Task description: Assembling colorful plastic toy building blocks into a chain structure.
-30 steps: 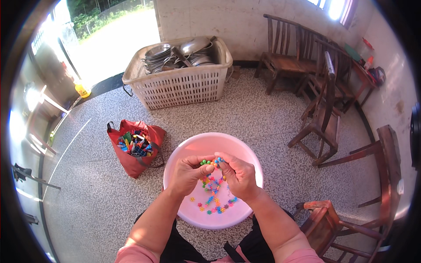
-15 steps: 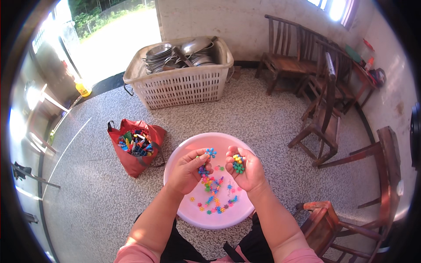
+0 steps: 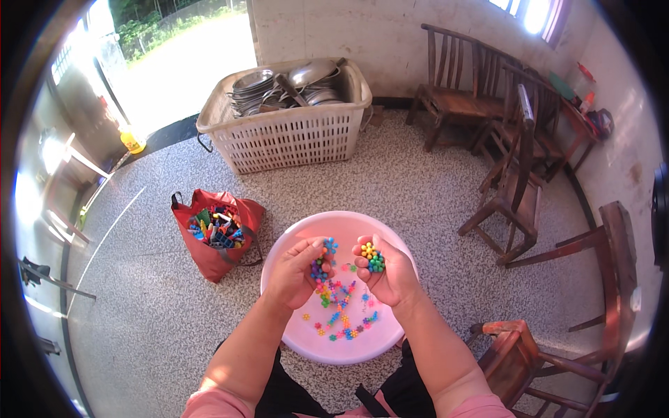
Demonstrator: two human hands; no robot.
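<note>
Both hands are over a pink plastic basin on the floor between my legs. My left hand is closed with thumb and fingers round a chain of small flower-shaped plastic beads, blue and purple, a blue one at the top by the fingertips. In the curled palm of my right hand rest yellow and green flower beads, the fingers bent round them. Below, loose and joined flower beads of many colours lie on the basin's bottom. The hands are close but apart.
A red bag full of mixed plastic toy pieces stands left of the basin. Behind is a white slatted crate heaped with metal pans and lids. Wooden chairs line the right side, one chair near my right arm. A yellow bottle stands by the doorway.
My right hand has shifted slightly left, its beads tilting further into view. The fingers of my left hand have turned, and its blue bead has dipped a little to the left.
</note>
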